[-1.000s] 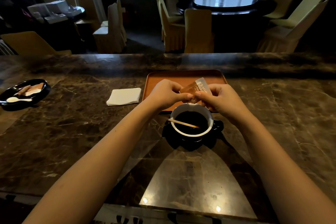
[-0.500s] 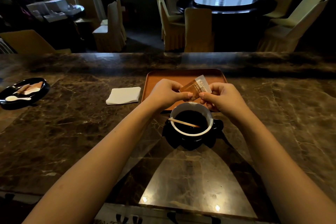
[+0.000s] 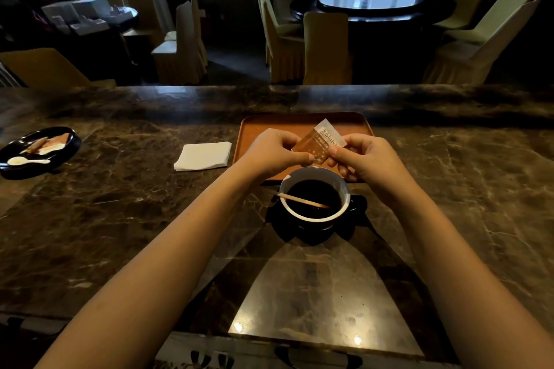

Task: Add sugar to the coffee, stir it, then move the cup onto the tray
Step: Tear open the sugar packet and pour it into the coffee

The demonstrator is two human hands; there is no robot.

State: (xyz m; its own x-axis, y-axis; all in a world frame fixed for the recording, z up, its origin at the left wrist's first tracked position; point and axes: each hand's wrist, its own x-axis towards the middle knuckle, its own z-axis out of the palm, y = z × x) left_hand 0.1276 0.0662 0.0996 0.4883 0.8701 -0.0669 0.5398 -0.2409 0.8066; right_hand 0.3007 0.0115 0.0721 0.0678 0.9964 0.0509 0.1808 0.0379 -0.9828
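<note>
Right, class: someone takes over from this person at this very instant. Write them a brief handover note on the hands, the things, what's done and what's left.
Left hand and right hand: both pinch the sugar packet above the cup.
Cup: full of coffee, on its dark saucer on the counter, a wooden stirrer lying in it.
Tray: just behind the cup.
Done: packet picked up; whether it is torn open cannot be told.
Left: pour sugar, stir, move cup onto tray.

Brown sugar packet [image 3: 318, 145] with white top, tilted above white-rimmed cup [image 3: 314, 193] of black coffee; wooden stirrer [image 3: 302, 200] leaning inside. Orange tray [image 3: 299, 126] just behind cup, on marble counter.
</note>
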